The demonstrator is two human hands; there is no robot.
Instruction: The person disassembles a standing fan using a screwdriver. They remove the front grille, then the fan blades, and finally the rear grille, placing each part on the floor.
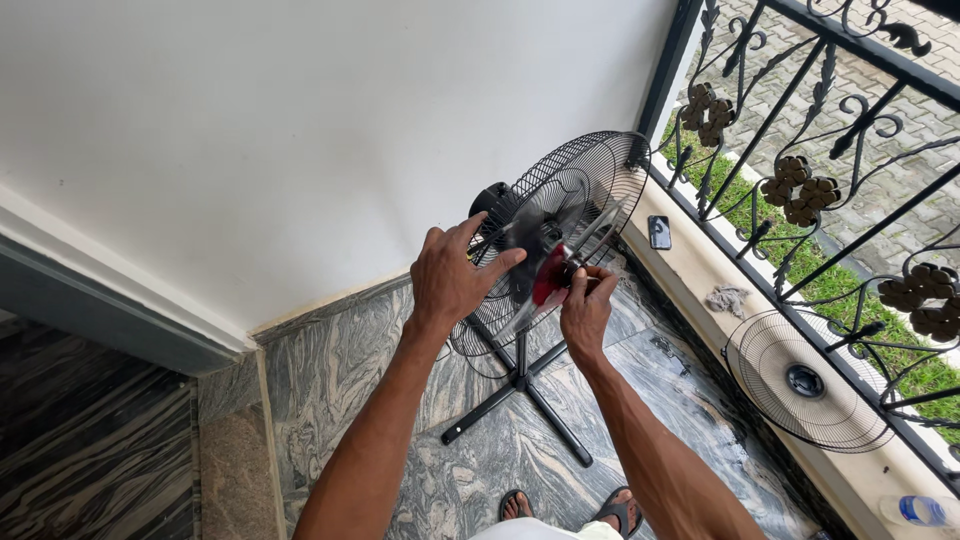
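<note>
Both forearms reach in from the bottom edge, above two sandalled feet (570, 508) that are half cut off. Fingers of the left hand (452, 282) spread wide over the rim of the rear fan guard (590, 175), thumb pointing toward the hub. Fingers of the right hand (585, 305) press together in a pinch around the red blade hub (549, 277); what exactly they grip is hidden behind the knuckles. Translucent fan blades (590, 235) are hard to make out against the wire. One black pedestal fan stands on the marble floor (340, 370) near the white wall, on a cross-shaped base (520, 400). One detached front fan guard (805, 380) leans against the iron railing (800, 130) on the ledge (700, 265). One phone (659, 232) and one crumpled rag (728, 298) lie on that ledge. One bottle (918, 510) lies near the ledge's lower right end, cut off by the frame.
</note>
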